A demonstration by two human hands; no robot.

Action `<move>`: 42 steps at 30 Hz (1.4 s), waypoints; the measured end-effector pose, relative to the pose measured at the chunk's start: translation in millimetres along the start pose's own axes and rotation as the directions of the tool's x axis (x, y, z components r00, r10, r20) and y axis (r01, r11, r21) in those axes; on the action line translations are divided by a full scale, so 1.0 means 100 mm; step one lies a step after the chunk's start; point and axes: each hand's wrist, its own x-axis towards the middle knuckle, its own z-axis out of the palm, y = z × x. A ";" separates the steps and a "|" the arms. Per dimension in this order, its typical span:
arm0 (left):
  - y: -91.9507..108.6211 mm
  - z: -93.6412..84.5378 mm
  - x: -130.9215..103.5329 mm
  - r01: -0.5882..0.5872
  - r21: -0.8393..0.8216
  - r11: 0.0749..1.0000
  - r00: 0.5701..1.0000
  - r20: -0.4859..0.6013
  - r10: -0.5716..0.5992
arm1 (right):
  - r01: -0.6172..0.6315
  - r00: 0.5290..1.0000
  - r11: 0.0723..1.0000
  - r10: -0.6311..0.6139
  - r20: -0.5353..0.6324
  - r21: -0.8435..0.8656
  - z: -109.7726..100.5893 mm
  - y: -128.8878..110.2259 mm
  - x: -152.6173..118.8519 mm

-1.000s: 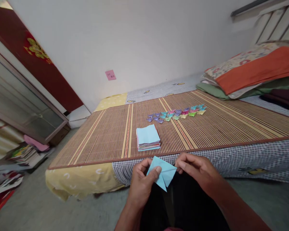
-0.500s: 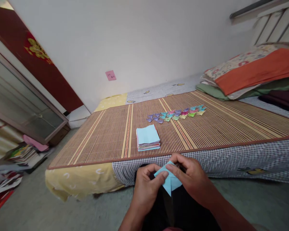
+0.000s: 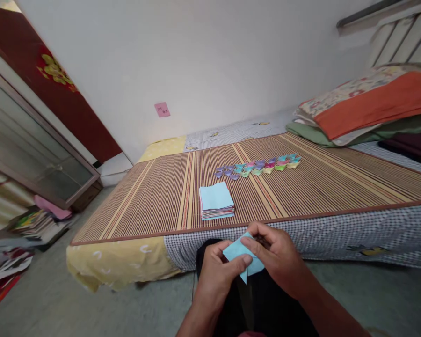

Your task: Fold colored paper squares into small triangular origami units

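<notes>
Between both hands, over my lap, is a light blue piece of folded paper (image 3: 235,248) with a narrow point hanging down. My left hand (image 3: 219,267) pinches its left side, the thumb lying across the lower front. The upper right part is gripped by my right hand (image 3: 273,252), thumb on the front face and fingers behind. On the bed just beyond sits a stack of square paper (image 3: 216,196), its top sheet light blue. Behind that stack, small folded paper pieces (image 3: 257,167) in purple, blue, pink, green and yellow stand in two rows.
A striped mat (image 3: 154,196) covers the bed, whose checked sheet (image 3: 337,234) hangs over the front edge. Pillows and folded bedding (image 3: 375,107) are piled at the right. At the left, books and papers (image 3: 38,227) lie low by a glass-fronted cabinet (image 3: 35,126).
My left thumb has shifted slightly right and down across the paper. The hanging point looks narrower and sits a little further left. Both hands keep their hold.
</notes>
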 end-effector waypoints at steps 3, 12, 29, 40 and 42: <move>-0.03 0.03 -0.01 -0.019 0.021 1.000 0.999 -0.033 0.019 | -0.010 1.000 1.000 0.010 0.007 0.012 0.03 0.02 -0.02; 0.00 -0.05 -0.06 -0.060 0.125 0.990 0.997 0.062 0.053 | -0.064 0.992 0.995 0.055 0.113 0.081 -0.07 0.06 0.00; 0.02 -0.11 -0.02 -0.114 -0.007 0.993 0.988 -0.101 0.112 | -0.030 0.990 0.999 0.028 0.136 0.011 -0.11 0.17 0.03; 0.10 0.02 0.00 -0.030 -0.343 0.939 0.982 -0.186 -0.037 | -0.010 0.994 0.995 -0.001 0.111 0.101 0.05 0.40 0.03; 0.09 0.03 0.00 -0.045 -0.345 0.938 0.986 -0.165 -0.013 | 0.006 0.994 0.991 -0.021 0.106 0.133 0.09 0.42 0.04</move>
